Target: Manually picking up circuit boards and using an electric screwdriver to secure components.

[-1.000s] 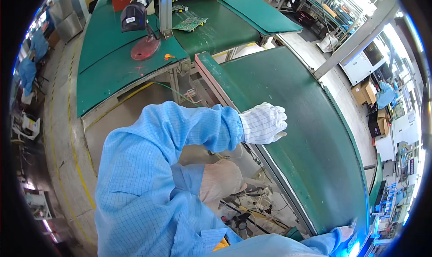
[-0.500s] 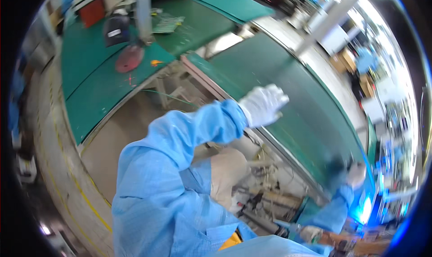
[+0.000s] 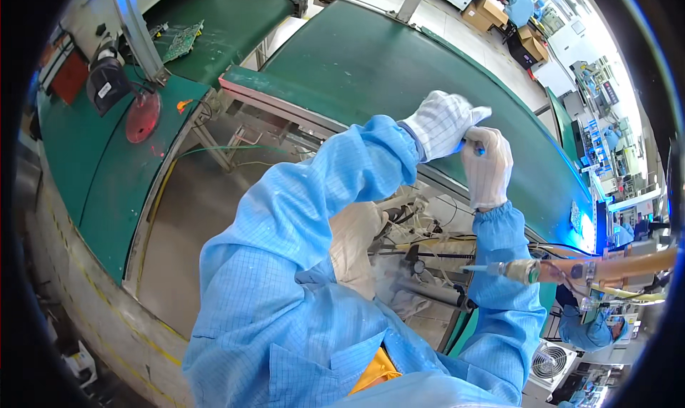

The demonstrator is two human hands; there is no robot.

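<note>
My left hand, in a white striped glove, is held over the green conveyor belt. One finger stretches to the right, while the others are partly bent, with nothing visible in them. Touching or just beside its fingertips is my right hand, also gloved in white and raised from below. Its fingers curl round against the thumb, leaving a small dark, bluish gap. Whether anything small is pinched there is hidden. Both forearms wear loose blue sleeves.
Green circuit boards lie on the belt at the upper left. Beside them are a metal post and a black hooded device above a red-lit disc. An orange pipe juts in from the right. Another board rests at the belt's right end.
My right hand has come up and left from the belt's far right end to meet my left hand. The view has turned, and the left hand's spread fingers are now partly bent.
</note>
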